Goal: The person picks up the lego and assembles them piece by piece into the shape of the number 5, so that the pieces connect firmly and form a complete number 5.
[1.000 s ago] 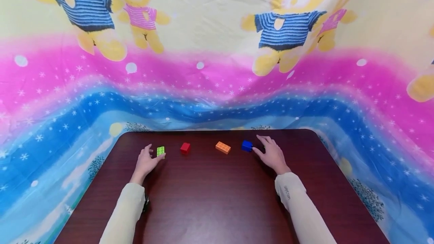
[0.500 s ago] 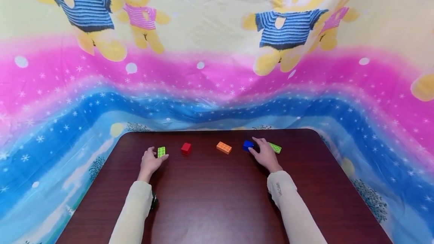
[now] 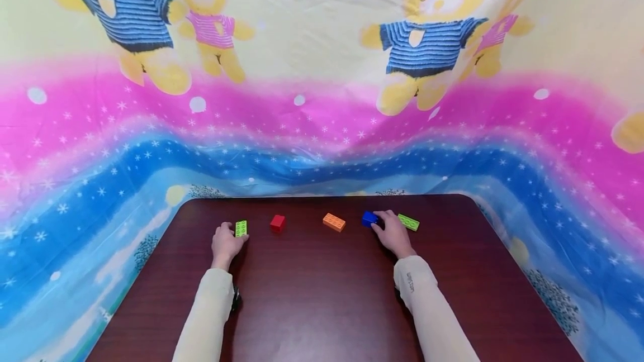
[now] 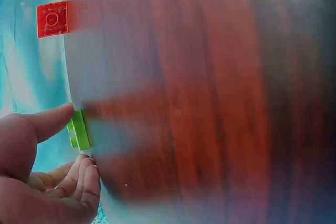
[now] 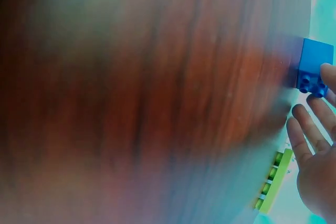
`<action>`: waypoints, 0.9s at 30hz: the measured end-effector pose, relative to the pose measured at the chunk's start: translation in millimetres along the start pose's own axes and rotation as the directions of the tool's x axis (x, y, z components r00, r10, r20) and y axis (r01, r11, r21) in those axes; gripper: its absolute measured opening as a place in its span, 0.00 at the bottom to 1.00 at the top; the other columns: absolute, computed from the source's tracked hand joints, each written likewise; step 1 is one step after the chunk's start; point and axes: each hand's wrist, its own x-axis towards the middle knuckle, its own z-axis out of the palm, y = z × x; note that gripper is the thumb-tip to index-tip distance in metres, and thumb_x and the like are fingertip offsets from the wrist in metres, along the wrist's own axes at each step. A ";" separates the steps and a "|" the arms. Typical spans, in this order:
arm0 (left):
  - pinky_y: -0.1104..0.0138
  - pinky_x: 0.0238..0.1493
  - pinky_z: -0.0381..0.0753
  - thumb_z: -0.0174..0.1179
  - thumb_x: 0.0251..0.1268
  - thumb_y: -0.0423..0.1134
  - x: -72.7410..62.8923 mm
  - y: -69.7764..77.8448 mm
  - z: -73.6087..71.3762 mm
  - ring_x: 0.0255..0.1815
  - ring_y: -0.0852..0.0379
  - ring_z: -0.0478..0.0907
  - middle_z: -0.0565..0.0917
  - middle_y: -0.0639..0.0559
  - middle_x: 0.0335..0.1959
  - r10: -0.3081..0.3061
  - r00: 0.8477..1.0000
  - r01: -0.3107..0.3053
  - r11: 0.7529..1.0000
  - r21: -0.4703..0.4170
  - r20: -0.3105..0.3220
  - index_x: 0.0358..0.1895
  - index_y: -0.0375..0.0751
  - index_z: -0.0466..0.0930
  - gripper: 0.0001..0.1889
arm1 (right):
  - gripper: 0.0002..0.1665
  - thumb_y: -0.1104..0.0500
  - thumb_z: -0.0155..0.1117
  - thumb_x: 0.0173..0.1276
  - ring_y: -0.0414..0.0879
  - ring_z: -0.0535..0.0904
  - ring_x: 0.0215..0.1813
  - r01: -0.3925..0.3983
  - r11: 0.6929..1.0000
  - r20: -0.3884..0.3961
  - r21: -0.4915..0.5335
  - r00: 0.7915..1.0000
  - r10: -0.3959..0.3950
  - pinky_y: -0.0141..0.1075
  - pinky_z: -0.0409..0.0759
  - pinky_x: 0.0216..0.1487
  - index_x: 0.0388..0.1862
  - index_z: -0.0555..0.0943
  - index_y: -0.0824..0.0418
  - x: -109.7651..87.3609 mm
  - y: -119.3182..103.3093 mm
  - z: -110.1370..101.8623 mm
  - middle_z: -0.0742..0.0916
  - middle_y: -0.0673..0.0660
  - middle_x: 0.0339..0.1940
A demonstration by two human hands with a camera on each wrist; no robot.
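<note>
In the head view my left hand point(image 3: 226, 242) is at a light green brick point(image 3: 241, 228) on the left of the table. The left wrist view shows the green brick point(image 4: 80, 129) between thumb and fingers; the thumb tip meets one end, and a narrow gap shows before the fingertips. My right hand point(image 3: 394, 234) is at a blue brick point(image 3: 369, 218) on the right. In the right wrist view the thumb lies over the blue brick point(image 5: 316, 59) and a fingertip is against its studded end; the rest of the grip is partly cut off by the frame.
A red brick point(image 3: 277, 223) and an orange brick point(image 3: 334, 222) lie between the hands. A flat green brick point(image 3: 408, 222) lies just right of my right hand. Behind the dark wooden table point(image 3: 317, 284) hangs a printed bear curtain point(image 3: 302, 149).
My right hand has moved left to the blue brick, uncovering the flat green brick beside it. My left hand has shifted slightly right, its thumb and fingers nearer the light green brick.
</note>
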 end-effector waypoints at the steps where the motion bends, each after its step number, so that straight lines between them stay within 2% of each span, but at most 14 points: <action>1: 0.41 0.61 0.73 0.67 0.66 0.40 0.1 0.0 0.6 0.58 0.29 0.73 0.75 0.25 0.58 0.003 1.000 -0.003 1.000 0.006 -0.008 0.68 0.22 0.64 0.35 | 0.28 0.55 0.63 0.78 0.63 0.77 0.65 0.000 1.000 0.000 0.000 1.000 0.000 0.60 0.76 0.67 0.74 0.74 0.61 -0.1 0.2 0.1 0.79 0.65 0.66; 6: 0.41 0.58 0.74 0.65 0.67 0.38 -1.9 3.5 1.4 0.54 0.30 0.75 0.76 0.25 0.55 0.018 0.999 -0.017 1.000 0.026 -0.037 0.64 0.22 0.69 0.29 | 0.27 0.56 0.63 0.78 0.63 0.78 0.64 0.004 1.000 0.000 -0.010 1.000 -0.004 0.59 0.77 0.67 0.73 0.74 0.61 0.6 1.2 -0.3 0.79 0.65 0.66; 11: 0.42 0.56 0.74 0.63 0.69 0.36 -4.1 5.5 1.4 0.53 0.31 0.75 0.75 0.26 0.55 0.026 0.999 -0.024 0.999 0.047 -0.030 0.62 0.22 0.71 0.25 | 0.27 0.56 0.63 0.78 0.63 0.78 0.64 0.001 1.000 0.004 -0.007 1.000 0.000 0.59 0.77 0.66 0.73 0.75 0.61 1.2 0.9 -1.0 0.80 0.65 0.65; 18: 0.42 0.54 0.75 0.62 0.70 0.35 -2.3 5.5 4.1 0.51 0.30 0.75 0.76 0.24 0.54 0.039 0.999 -0.037 0.995 0.090 -0.020 0.61 0.21 0.72 0.24 | 0.27 0.56 0.64 0.78 0.62 0.78 0.63 -0.009 1.000 0.004 -0.009 1.000 0.009 0.59 0.77 0.66 0.73 0.75 0.60 1.4 0.5 -1.5 0.80 0.65 0.65; 27: 0.41 0.57 0.74 0.61 0.72 0.35 -3.7 9.3 2.8 0.55 0.28 0.73 0.75 0.23 0.54 0.050 0.999 -0.049 0.989 0.136 -0.009 0.61 0.20 0.73 0.23 | 0.26 0.57 0.64 0.77 0.62 0.79 0.63 -0.001 1.000 0.001 -0.011 1.000 0.001 0.59 0.77 0.66 0.72 0.76 0.61 1.0 0.0 -2.2 0.81 0.65 0.64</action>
